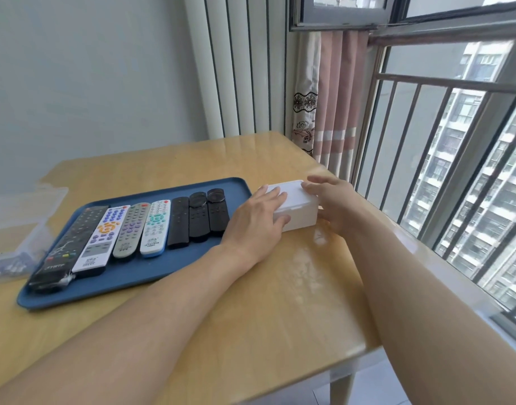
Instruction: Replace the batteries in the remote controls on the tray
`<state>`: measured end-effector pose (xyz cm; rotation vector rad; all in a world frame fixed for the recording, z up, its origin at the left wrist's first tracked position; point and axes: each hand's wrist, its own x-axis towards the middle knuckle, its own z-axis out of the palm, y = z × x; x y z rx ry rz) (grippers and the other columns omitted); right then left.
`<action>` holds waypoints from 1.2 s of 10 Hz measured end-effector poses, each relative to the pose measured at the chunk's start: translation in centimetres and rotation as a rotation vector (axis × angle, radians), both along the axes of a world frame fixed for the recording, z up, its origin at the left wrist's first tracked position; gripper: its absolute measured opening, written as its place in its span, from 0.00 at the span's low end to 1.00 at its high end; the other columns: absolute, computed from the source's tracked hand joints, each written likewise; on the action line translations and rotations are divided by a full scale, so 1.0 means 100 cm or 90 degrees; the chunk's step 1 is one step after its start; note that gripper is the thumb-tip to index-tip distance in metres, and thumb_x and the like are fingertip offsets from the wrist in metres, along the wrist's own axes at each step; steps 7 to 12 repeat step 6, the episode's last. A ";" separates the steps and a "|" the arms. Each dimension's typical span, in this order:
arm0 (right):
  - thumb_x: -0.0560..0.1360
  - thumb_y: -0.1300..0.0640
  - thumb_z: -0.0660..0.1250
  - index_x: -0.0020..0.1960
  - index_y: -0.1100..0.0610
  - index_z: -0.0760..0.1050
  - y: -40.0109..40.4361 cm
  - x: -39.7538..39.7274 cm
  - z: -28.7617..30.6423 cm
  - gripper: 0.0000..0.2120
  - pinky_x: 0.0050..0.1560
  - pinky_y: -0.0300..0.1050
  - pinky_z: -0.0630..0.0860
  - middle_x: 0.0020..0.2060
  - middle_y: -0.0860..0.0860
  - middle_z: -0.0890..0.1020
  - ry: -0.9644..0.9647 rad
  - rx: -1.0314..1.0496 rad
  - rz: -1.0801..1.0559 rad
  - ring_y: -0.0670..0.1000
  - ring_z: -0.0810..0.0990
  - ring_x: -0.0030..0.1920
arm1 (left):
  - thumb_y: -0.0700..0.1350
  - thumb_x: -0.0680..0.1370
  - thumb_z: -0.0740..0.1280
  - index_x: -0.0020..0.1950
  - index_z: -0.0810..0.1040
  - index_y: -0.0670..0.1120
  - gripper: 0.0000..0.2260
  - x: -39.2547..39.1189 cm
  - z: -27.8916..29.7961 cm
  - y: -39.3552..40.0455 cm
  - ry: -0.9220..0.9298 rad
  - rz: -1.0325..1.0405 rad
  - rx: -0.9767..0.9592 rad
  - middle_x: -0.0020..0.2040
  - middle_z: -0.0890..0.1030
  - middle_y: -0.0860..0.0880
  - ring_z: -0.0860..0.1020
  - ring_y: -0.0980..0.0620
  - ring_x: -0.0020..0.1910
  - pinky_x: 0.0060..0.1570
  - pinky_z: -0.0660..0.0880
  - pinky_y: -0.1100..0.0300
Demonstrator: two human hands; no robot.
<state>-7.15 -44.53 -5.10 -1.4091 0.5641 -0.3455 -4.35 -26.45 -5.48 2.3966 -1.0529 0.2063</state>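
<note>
Your left hand (258,220) and right hand (332,204) grip the white box (294,206) near the table's right edge, fingers curled over its lid; contents hidden.

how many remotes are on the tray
7, side by side on the blue tray: large black, white with orange buttons, grey, white with teal buttons, then three slim black ones. None looks hidden.

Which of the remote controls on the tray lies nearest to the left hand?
The black remote at the right end of the row on the blue tray. It lies right beside the left hand, which holds the white box.
</note>
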 end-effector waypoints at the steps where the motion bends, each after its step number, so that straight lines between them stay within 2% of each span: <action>1: 0.76 0.57 0.73 0.60 0.51 0.78 -0.001 0.003 -0.003 0.13 0.37 0.43 0.80 0.53 0.52 0.82 -0.007 -0.024 -0.016 0.51 0.83 0.48 | 0.48 0.84 0.64 0.78 0.68 0.49 0.22 0.000 -0.004 -0.001 -0.001 0.001 -0.012 0.80 0.66 0.52 0.56 0.55 0.81 0.75 0.58 0.56; 2: 0.71 0.51 0.75 0.52 0.45 0.81 0.000 0.008 -0.008 0.11 0.47 0.52 0.84 0.52 0.51 0.85 0.002 -0.080 -0.056 0.53 0.85 0.50 | 0.48 0.84 0.63 0.79 0.67 0.49 0.22 0.001 -0.007 0.000 0.003 -0.006 -0.024 0.80 0.65 0.52 0.54 0.55 0.81 0.76 0.58 0.55; 3: 0.66 0.43 0.73 0.46 0.38 0.82 0.003 0.009 -0.012 0.09 0.54 0.58 0.83 0.48 0.46 0.85 0.022 -0.121 -0.086 0.52 0.85 0.49 | 0.48 0.85 0.62 0.80 0.64 0.49 0.23 -0.001 -0.009 0.002 0.008 -0.010 -0.018 0.81 0.62 0.53 0.51 0.55 0.82 0.76 0.59 0.53; 4: 0.73 0.45 0.71 0.43 0.39 0.83 0.010 0.008 -0.012 0.02 0.53 0.59 0.82 0.48 0.46 0.84 0.023 -0.117 -0.106 0.54 0.84 0.50 | 0.50 0.85 0.61 0.83 0.57 0.47 0.27 -0.003 -0.003 0.004 0.004 -0.025 0.054 0.83 0.56 0.53 0.45 0.53 0.82 0.79 0.49 0.54; 5: 0.75 0.47 0.71 0.42 0.44 0.83 0.019 0.003 -0.005 0.04 0.51 0.60 0.83 0.48 0.51 0.85 0.055 -0.154 -0.093 0.57 0.84 0.49 | 0.58 0.85 0.57 0.84 0.48 0.45 0.33 -0.002 0.009 0.014 0.022 -0.050 0.126 0.84 0.47 0.51 0.39 0.52 0.82 0.78 0.38 0.56; 6: 0.76 0.53 0.72 0.45 0.48 0.81 0.018 0.001 0.014 0.01 0.53 0.54 0.82 0.52 0.50 0.84 0.054 -0.254 -0.126 0.54 0.82 0.51 | 0.61 0.84 0.55 0.84 0.44 0.47 0.35 0.009 0.021 0.042 0.001 -0.028 0.105 0.84 0.41 0.51 0.36 0.55 0.81 0.78 0.36 0.56; 12: 0.76 0.53 0.72 0.45 0.48 0.81 0.018 0.001 0.014 0.01 0.53 0.54 0.82 0.52 0.50 0.84 0.054 -0.254 -0.126 0.54 0.82 0.51 | 0.61 0.84 0.55 0.84 0.44 0.47 0.35 0.009 0.021 0.042 0.001 -0.028 0.105 0.84 0.41 0.51 0.36 0.55 0.81 0.78 0.36 0.56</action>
